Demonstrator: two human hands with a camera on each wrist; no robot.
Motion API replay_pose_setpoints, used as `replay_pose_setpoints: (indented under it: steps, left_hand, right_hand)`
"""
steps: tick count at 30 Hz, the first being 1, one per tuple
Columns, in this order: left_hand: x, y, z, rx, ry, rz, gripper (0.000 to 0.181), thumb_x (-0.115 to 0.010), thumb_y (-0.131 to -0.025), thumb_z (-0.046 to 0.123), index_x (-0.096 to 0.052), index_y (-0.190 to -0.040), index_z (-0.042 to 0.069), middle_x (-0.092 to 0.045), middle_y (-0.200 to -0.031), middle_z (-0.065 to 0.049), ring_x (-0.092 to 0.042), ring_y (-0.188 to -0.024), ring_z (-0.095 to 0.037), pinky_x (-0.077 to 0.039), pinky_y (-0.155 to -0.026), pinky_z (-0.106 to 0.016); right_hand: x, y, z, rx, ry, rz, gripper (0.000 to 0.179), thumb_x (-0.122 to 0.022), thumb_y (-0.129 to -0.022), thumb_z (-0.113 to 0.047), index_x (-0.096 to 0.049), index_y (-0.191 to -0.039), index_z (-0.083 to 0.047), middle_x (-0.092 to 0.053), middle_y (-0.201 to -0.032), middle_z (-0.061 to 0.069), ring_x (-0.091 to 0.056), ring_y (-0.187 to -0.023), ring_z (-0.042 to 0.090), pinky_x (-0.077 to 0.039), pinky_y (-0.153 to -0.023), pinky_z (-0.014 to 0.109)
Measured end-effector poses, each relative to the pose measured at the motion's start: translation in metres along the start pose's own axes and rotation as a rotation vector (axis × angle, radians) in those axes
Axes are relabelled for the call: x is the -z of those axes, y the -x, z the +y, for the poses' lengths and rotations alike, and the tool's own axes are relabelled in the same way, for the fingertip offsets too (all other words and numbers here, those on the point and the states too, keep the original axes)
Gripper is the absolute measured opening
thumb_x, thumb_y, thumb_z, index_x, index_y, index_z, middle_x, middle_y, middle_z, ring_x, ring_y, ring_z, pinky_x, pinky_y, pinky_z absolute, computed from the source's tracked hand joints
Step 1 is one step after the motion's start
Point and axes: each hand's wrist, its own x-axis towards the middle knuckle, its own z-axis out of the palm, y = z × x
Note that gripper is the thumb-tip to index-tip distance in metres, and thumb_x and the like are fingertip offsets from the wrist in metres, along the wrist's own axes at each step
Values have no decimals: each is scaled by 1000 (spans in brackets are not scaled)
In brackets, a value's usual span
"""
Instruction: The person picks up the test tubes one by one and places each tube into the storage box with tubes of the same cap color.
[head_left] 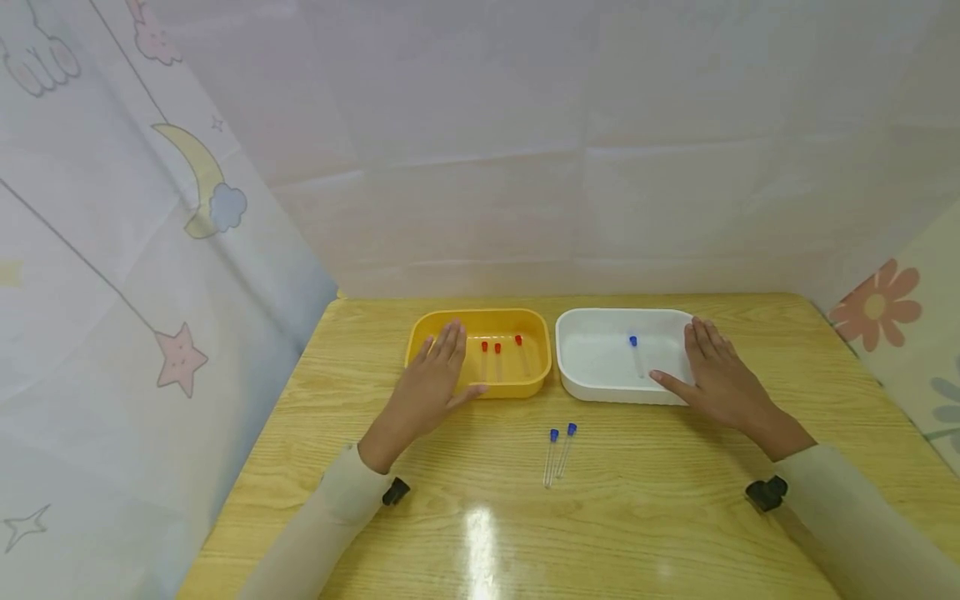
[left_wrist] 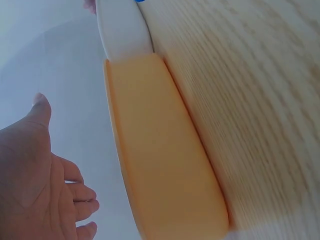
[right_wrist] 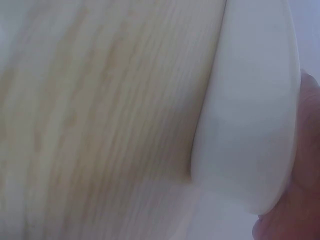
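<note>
My left hand (head_left: 429,385) is over the left end of a yellow tray (head_left: 517,390), fingers straight and thumb spread along the front rim. In the left wrist view the hand appears apart from the tray's wall. Inside lie three thin clear tubes with red caps (head_left: 484,347). My right hand (head_left: 722,385) is at the right end of a white tray (head_left: 600,394), fingers extended, thumb over the front rim; contact is hard to tell. That tray holds one clear tube with a blue cap (head_left: 633,342). Two more blue-capped tubes (head_left: 553,436) lie on the table in front.
The trays stand side by side on a wood-grain table (head_left: 450,500), near its back edge. A pale cloth backdrop (head_left: 480,167) rises behind, and patterned cloth (head_left: 150,250) hangs at the left. Black straps (head_left: 767,493) are on both wrists.
</note>
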Motion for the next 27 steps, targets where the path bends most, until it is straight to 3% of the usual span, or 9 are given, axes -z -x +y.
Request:
replay_pose_setpoints:
  steps: [7, 15, 27]
  left_hand:
    - [0, 4, 9, -33, -68, 53, 95, -34, -102, 68, -16, -159, -6, -14, -166, -22, -16, -154, -32, -17, -123, -48]
    - [7, 7, 22, -60, -60, 81, 92, -47, -100, 64, -24, -159, -3, -22, -166, -19, -22, -153, -31, -22, -122, -49]
    - [10, 13, 39, -102, -100, 77, 91, -34, -100, 72, -29, -160, 3, -21, -167, -15, -19, -154, -29, -23, -122, -47]
  right_hand:
    - [0, 0, 1, -5, -8, -11, 107, -48, -101, -62, 4, -155, 15, 18, -162, 28, 12, -151, 47, 7, -120, 59]
    - [0, -1, 1, -10, -3, -11, 107, -48, -101, -63, 3, -155, 15, 17, -163, 29, 12, -151, 47, 6, -120, 59]
    - [0, -1, 1, -7, -3, -12, 108, -48, -100, -63, 3, -154, 15, 16, -163, 29, 13, -151, 46, 6, -120, 59]
